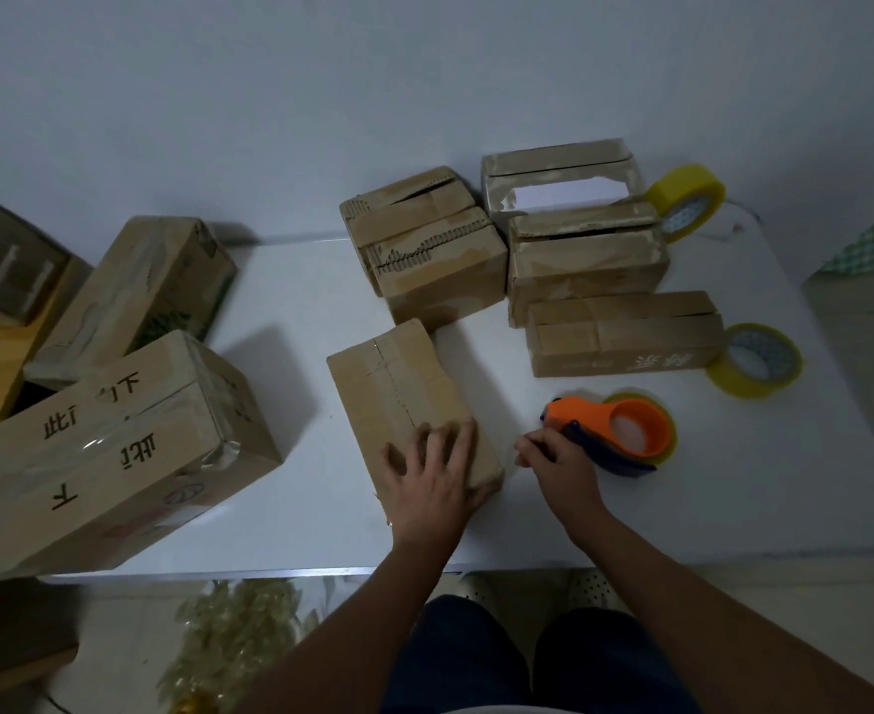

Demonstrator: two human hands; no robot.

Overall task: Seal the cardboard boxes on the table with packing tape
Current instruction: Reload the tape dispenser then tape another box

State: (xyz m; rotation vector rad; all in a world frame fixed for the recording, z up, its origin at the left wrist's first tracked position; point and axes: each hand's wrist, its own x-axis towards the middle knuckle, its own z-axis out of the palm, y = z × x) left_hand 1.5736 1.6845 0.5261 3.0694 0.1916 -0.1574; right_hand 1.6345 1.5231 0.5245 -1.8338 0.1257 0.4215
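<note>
White table (311,301) with boxes (414,399), tape rolls (756,360)

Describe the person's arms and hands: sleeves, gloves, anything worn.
Both forearms are bare as far as the frame shows, with no sleeves visible. The left hand and right hand wear no gloves. No watch, bracelet or ring is visible on either. Dark trousers cover the legs below.

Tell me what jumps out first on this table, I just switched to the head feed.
The orange tape dispenser stands out near the table's front right, with the right hand at its dark handle; whether the grip is closed on it I cannot tell. Just left of it, the left hand presses flat on the small box lying front and centre. Two spare yellow tape rolls sit along the right edge beside the stacked boxes.
</note>
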